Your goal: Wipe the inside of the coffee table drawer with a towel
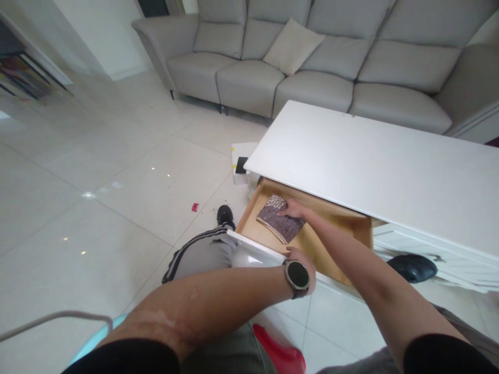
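A folded dark cloth (278,221) with a pale pattern lies in the left part of an open wooden drawer (323,249). My right hand (294,209) reaches into the drawer and grips the cloth's right side, thumb on top and the other fingers partly hidden. With a watch (297,275) on its wrist, my left hand (306,262) holds the top edge of the white drawer front (255,252), fingers curled over it. The drawer sticks out of a white table (370,150).
Behind the table stands a grey sofa (249,83) with a beige cushion (293,47). A white box (240,178) bearing a dark device (241,165) sits by the table's corner. A striped trouser leg (202,254), a black shoe (413,267) and a red object (280,350) are close by.
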Demonstrator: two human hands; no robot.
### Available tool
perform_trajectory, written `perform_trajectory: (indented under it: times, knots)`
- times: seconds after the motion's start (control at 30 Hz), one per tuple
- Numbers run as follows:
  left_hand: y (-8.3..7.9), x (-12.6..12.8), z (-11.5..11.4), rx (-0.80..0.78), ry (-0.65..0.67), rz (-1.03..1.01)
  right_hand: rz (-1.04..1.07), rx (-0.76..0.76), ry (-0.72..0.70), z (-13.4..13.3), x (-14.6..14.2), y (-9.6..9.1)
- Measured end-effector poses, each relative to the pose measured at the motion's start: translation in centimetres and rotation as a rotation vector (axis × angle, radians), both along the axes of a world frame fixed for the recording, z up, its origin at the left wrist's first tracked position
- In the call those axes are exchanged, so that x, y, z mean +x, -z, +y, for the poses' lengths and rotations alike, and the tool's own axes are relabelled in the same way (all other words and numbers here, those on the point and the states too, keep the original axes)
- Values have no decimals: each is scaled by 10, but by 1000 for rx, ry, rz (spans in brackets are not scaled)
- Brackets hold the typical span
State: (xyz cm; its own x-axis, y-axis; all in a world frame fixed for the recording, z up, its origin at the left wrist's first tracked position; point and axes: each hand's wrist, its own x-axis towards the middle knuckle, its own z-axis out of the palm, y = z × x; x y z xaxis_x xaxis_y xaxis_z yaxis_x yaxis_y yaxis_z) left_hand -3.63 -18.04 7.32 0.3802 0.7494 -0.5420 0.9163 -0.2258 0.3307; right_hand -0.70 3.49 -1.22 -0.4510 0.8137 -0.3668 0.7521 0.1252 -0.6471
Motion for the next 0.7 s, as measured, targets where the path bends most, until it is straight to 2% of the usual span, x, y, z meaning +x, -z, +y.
perform_trajectory:
  times: [0.07,0.13,0.23,0.3,0.33,0.37,0.47,0.53,0.6,0.7]
  knots:
    - [-5,0,1,11,74,122,40,-1,-36,-7,-1,-12]
    - [-9,-1,2,17,113,158,120,-35,-131,-10,-2,-30]
    - [-14,-3,1,8,85,127,253,-249,-333,-10,1,-56]
    - [-16,-6,0,13,60,106,260,-392,-386,-6,5,-63]
    - [-18,-7,0,14,66,94,228,-411,-382,-5,6,-62]
    - [-19,-8,1,17,82,86,168,-375,-367,-4,8,-58]
    - [-20,-9,1,9,127,101,-89,-89,-270,-4,10,-33]
    - [-19,-7,2,13,112,125,-205,64,-193,-10,10,-15]
    - [-18,-5,1,32,72,133,-243,143,-139,-18,12,-3]
    - [-16,-4,-1,55,56,141,-278,282,-84,-36,15,2]
